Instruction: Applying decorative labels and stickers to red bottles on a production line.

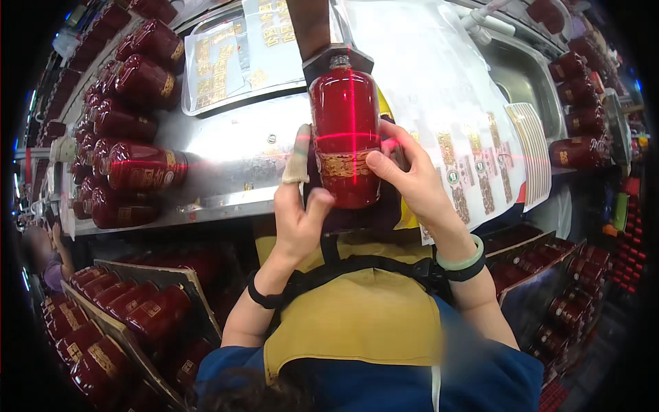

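Note:
A dark red glass bottle (345,103) lies in front of me, its clear neck pointing away. A gold ornamental label (343,163) sits across its lower part, and a red laser cross falls on the glass. My left hand (296,216) steadies the bottle's left side, index finger straight along it in a cloth finger cover (297,163), thumb near the base. On the right side my right hand (420,182) grips the bottle, its thumb pressing on the label's right end. The fingers beneath the bottle are hidden.
Red bottles (147,82) lie stacked at the left; more stand in crates (141,305) below. A tray (206,103) with gold labels is at the back left. A white sheet (412,75) with label strips (484,185) covers the right, beside a metal sink (525,79) and a striped sheet (530,154).

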`<state>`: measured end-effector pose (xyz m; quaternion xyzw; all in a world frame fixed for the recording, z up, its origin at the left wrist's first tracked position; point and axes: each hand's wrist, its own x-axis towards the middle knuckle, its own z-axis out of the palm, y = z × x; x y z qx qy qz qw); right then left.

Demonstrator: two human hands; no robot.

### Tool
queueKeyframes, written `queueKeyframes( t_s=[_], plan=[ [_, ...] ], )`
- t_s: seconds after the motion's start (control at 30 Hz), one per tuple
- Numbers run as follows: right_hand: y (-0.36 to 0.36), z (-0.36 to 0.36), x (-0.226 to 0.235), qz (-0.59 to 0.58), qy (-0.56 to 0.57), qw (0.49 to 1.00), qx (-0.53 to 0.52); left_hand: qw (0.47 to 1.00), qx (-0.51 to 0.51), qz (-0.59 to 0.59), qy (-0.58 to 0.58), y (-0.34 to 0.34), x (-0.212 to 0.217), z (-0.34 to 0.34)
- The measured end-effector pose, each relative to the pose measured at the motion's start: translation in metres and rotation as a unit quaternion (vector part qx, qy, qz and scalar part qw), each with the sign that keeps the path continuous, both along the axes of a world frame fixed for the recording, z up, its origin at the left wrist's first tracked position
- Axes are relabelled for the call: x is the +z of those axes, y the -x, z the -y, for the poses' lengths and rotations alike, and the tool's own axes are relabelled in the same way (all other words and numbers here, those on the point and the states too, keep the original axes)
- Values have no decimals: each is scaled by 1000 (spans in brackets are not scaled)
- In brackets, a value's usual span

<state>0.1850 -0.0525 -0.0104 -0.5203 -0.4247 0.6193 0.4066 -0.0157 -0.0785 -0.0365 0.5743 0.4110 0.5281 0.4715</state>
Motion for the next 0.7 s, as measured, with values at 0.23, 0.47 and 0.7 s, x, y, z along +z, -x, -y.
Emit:
queueKeyframes(
  t_s=[0.23, 0.47, 0.7],
  plan=[
    [4, 0, -1, 38, -28, 999, -7, 971, -14, 159, 175, -12, 21, -11],
    [1, 1, 1, 43, -18, 999, 9, 969, -47, 143, 193, -6, 24, -11],
    [0, 0, -1, 29, -17, 999, 13, 962, -33, 181, 201, -5, 17, -11]
  ],
)
